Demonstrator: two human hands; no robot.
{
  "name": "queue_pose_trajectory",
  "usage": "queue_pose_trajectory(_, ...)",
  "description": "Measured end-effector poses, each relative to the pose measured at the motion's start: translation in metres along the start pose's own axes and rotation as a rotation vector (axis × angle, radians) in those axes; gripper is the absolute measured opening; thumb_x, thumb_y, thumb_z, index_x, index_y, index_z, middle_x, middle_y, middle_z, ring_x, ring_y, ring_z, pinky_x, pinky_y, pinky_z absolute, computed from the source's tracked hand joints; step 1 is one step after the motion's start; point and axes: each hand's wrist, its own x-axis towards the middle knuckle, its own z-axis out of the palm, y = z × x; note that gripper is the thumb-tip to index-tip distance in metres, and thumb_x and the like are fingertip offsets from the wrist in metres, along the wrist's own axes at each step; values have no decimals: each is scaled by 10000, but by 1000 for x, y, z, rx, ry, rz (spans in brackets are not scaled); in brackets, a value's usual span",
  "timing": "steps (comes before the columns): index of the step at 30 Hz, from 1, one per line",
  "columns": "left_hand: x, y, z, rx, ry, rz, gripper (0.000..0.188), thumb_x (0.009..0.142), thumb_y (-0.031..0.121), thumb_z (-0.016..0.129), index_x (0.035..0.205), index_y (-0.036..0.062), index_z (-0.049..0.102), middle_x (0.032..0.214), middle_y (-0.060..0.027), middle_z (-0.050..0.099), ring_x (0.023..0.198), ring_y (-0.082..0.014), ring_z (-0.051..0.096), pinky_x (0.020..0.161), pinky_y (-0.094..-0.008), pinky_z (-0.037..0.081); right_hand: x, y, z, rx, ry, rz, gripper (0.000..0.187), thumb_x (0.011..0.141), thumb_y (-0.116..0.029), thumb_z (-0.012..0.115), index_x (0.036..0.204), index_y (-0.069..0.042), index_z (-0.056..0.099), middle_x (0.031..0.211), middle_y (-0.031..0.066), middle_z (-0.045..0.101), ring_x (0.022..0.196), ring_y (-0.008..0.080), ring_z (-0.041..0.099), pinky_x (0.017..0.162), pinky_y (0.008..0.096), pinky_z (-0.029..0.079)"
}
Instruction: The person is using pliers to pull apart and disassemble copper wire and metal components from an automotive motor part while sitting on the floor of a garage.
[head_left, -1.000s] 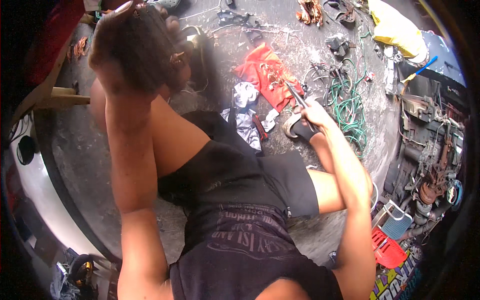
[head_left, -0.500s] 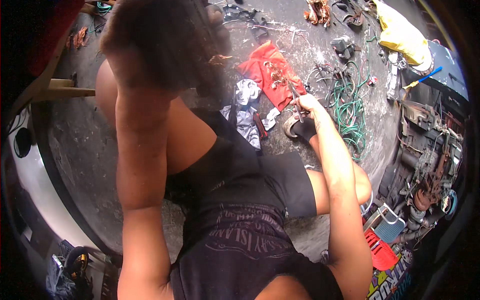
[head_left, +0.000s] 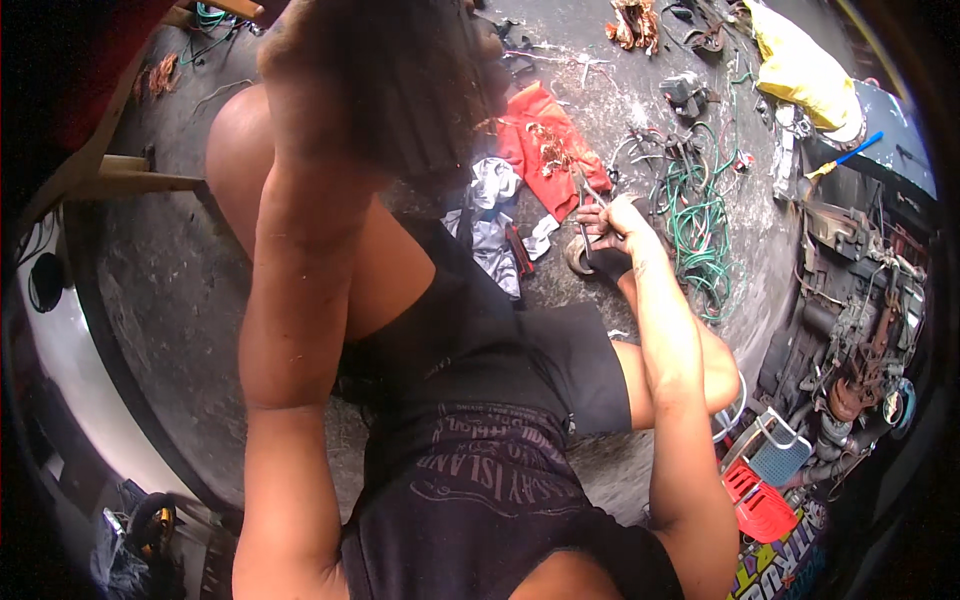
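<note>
Close to the camera, my left hand (head_left: 310, 110) is raised and closed on a dark bulky object (head_left: 410, 90). Blur and shadow keep its kind from showing; a few copper-coloured strands show at its right edge. Lower and to the right, my right hand (head_left: 618, 222) grips a pair of pliers (head_left: 584, 190), whose handles are spread apart and jaws point away from me. Just beyond the jaws, a red cloth (head_left: 530, 115) lies on the floor with a small heap of stripped copper wire (head_left: 553, 150) on it.
Crumpled silver-grey cloth (head_left: 490, 220) lies between my feet. Green wires (head_left: 700, 220) tangle on the right, near a yellow sack (head_left: 800, 70) and a blue-handled brush (head_left: 850, 155). Greasy machine parts (head_left: 850, 330) and a red plastic item (head_left: 760, 500) line the right side. Wooden legs (head_left: 140, 180) stand left.
My left hand and the dark object have shifted slightly right. My right hand's fingers have loosened, and the pliers' handles have spread apart.
</note>
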Motion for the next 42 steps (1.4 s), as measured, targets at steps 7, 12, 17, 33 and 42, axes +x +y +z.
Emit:
queue_pose_trajectory(7,8,-3,3,80,90,-31,438,873,337,477,911,-67,643,707,-220,658,584,-341,678,529,-434,598,143,99,-72,-1210,678,-190,342,784,-243,659,1014,5,708,991,258,685,923,341,687,837,413,515)
queue_pose_trajectory(12,0,3,-3,157,134,7,443,856,341,487,882,-72,644,700,-217,658,568,-334,672,505,-427,593,151,112,-10,-1065,455,-124,309,815,-132,565,1060,-6,705,1015,222,702,869,287,697,766,364,525)
queue_pose_trajectory(17,7,-4,11,19,155,-94,447,843,347,499,890,-68,658,715,-217,665,579,-338,674,527,-431,596,138,119,-38,-566,323,-116,312,818,-89,530,1066,-9,702,1008,202,710,805,252,693,720,332,522)
queue_pose_trajectory(33,16,-39,28,-32,141,-343,465,805,442,608,948,-1,613,742,-204,649,615,-310,666,578,-442,564,-238,-15,43,-117,-177,-988,477,692,-88,621,1137,83,600,1200,172,623,1095,285,609,982,412,441)
queue_pose_trajectory(42,21,-51,28,7,224,-283,368,856,396,616,1068,97,598,769,-206,630,613,-305,656,543,-434,545,-318,-22,51,-305,-252,-831,410,702,-156,654,1063,37,640,1221,233,593,1080,363,620,984,491,447)
